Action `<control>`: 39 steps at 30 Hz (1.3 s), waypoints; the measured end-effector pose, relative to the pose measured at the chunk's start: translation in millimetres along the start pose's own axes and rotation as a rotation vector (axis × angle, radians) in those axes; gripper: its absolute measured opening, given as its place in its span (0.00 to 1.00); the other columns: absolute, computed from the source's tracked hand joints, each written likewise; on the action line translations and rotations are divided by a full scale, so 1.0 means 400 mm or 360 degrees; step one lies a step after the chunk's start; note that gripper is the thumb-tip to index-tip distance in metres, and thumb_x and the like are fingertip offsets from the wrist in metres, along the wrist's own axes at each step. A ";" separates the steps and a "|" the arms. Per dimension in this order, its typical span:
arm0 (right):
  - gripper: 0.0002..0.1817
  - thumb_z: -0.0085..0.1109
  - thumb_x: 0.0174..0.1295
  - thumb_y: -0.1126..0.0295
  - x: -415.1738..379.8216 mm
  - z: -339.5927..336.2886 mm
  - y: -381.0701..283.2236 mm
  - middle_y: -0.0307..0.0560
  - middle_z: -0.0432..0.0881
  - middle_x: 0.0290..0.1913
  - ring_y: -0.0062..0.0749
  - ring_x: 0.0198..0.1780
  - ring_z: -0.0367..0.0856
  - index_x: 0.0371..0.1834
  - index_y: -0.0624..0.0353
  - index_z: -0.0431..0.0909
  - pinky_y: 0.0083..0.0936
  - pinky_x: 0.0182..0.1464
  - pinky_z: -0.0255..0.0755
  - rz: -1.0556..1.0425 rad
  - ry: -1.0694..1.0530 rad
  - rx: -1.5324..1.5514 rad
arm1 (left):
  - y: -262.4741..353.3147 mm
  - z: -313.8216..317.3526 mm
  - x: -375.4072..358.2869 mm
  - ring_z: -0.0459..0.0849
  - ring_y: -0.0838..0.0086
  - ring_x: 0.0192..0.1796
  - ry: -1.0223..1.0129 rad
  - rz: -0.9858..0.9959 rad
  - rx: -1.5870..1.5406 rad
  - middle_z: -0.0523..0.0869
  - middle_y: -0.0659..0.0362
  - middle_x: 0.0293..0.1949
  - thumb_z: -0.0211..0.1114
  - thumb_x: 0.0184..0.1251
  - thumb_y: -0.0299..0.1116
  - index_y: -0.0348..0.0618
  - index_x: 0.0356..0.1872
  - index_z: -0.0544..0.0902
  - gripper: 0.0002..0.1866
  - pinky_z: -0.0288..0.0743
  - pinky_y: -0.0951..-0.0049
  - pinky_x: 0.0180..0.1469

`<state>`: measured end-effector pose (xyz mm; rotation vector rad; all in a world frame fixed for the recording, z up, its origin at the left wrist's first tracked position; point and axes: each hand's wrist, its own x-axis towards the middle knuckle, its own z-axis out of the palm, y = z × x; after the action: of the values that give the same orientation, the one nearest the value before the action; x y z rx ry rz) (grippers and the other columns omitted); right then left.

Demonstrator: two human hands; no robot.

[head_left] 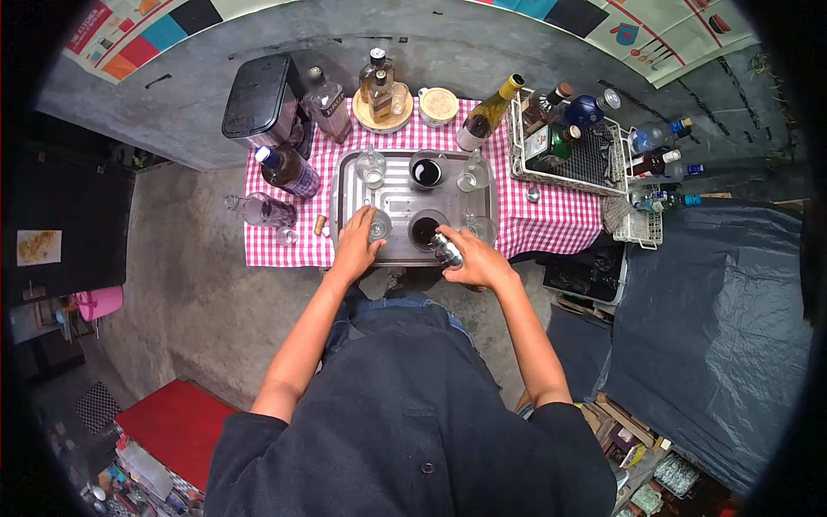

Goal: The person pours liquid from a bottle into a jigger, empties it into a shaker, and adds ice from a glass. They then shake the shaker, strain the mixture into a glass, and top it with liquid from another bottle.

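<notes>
Right hand (479, 262): grasping metal piece (447, 252) at frame centre, long axis slanting toward dark-filled glass (424, 231) just beside.
Left hand (351, 248): fingers beside clear glass (380, 227); I cannot tell if gripping.

The right hand (474, 258) grips a small metallic shaker (446, 250), held tilted at the near edge of the metal tray (397, 255). The left hand (354, 245) touches a clear glass (379, 225) on the tray's left side. Two glasses of dark liquid — a far one (426, 171), a near one (424, 229) — stand between clear glassware, all on a checkered tablecloth (551, 226).
</notes>
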<state>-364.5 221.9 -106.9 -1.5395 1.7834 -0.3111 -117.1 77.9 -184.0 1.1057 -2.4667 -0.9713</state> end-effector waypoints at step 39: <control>0.49 0.71 0.44 0.60 0.001 -0.050 -0.027 0.65 0.76 0.49 0.62 0.51 0.81 0.76 0.36 0.60 0.46 0.53 0.76 0.0050 -0.0074 -0.0200 | -0.015 0.014 -0.004 0.69 0.50 0.70 0.0044 0.0000 -0.0106 0.68 0.49 0.70 0.73 0.57 0.31 0.39 0.70 0.66 0.39 0.64 0.55 0.69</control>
<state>-369.8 213.5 -86.7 -1.5903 1.8183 -0.1488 -115.2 78.7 -192.1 1.0909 -2.3944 -1.0233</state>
